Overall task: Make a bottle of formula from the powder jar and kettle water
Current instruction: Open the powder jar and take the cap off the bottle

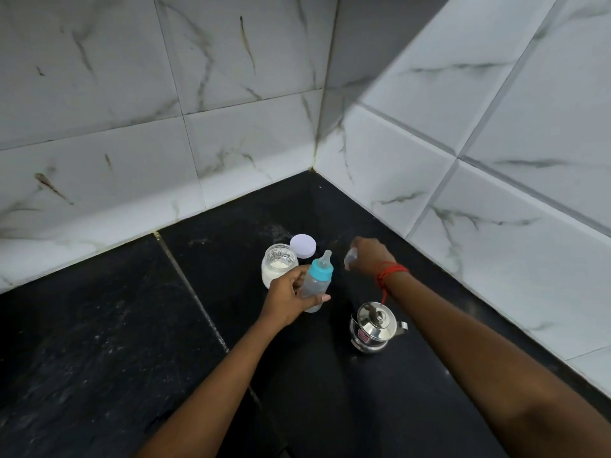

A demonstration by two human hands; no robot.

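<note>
On the black counter (99,325) in the tiled corner, the left hand (287,295) is wrapped around the baby bottle (315,282), teal collar and teat on, tilted slightly. The right hand (370,256) is closed on a clear cap (349,257) just beyond. The open powder jar (277,267) stands behind the bottle, its white lid (303,246) beside it. The steel kettle (375,327) sits under the right wrist, lid on

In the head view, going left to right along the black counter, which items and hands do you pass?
Open powder jar → left hand holding the baby bottle → right hand holding a clear cap → steel kettle. The white jar lid overlaps the jar and bottle, so it is left out.
</note>
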